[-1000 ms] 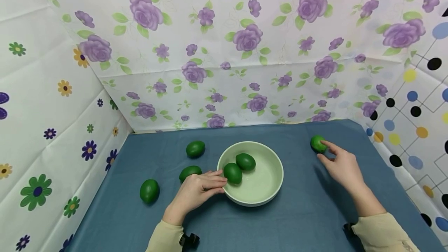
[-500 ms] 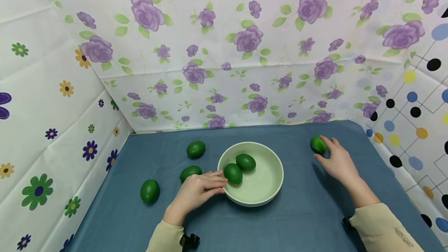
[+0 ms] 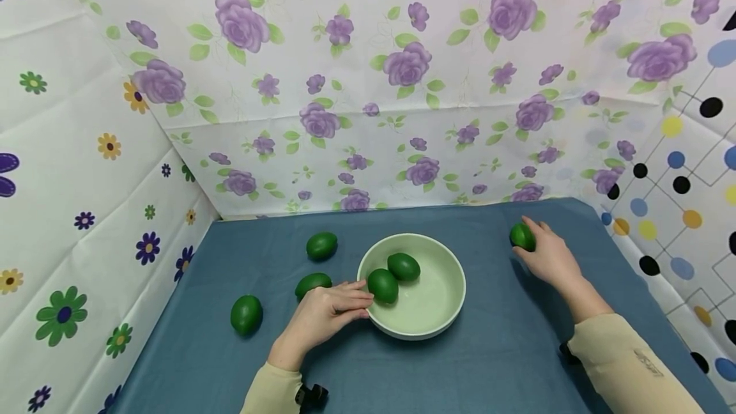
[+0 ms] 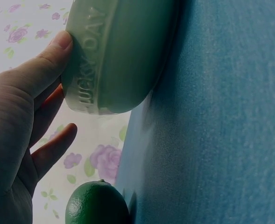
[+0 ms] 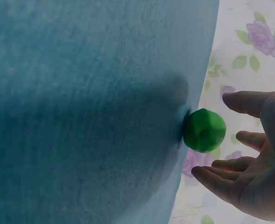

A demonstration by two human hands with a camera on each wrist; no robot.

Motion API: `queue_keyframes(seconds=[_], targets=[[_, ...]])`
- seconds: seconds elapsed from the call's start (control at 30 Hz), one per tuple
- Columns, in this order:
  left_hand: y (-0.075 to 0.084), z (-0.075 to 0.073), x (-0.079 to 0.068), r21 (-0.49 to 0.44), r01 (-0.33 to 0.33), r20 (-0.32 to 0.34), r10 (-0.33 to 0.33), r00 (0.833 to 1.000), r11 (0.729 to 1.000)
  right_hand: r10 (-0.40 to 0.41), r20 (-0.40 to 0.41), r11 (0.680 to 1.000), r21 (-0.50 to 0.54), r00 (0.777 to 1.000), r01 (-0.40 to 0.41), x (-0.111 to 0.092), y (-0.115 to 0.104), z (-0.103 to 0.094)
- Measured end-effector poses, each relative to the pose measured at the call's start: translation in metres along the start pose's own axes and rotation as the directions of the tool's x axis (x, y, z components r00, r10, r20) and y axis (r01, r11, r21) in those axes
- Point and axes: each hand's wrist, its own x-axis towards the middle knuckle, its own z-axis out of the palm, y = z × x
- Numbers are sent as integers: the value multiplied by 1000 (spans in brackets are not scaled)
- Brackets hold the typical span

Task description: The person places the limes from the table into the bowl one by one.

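Note:
My left hand (image 3: 329,312) touches the left rim of a pale green bowl (image 3: 434,299) with its fingers fairly straight. The left wrist view shows the thumb against the side of the bowl (image 4: 121,51), which bears raised lettering. Two limes (image 3: 383,285) lie inside the bowl, toward its left. At the far right, my right hand (image 3: 552,259) spreads its fingers and thumb about a single lime (image 3: 521,237) on the cloth. From the right wrist, that lime (image 5: 204,130) shows with a gap between it and the fingertips (image 5: 200,172).
Left of the bowl, one lime (image 3: 321,246) lies at the back, another lime (image 3: 312,283) sits partly behind my left hand, and a third lime (image 3: 246,315) is farther left. Blue cloth (image 3: 460,369) covers the table. Patterned sheets (image 3: 368,82) hang around it.
My right hand has moved a little left and forward, bringing its fingers and thumb farther around the right-hand lime. The left hand and the bowl have stayed put.

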Motion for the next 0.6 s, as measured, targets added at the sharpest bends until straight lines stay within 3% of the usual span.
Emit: queue_keyframes(seconds=[0.6], targets=[[1, 0, 0, 4, 8, 6, -8, 1000, 1000, 88, 39, 994, -74, 995, -85, 22, -1, -2]])
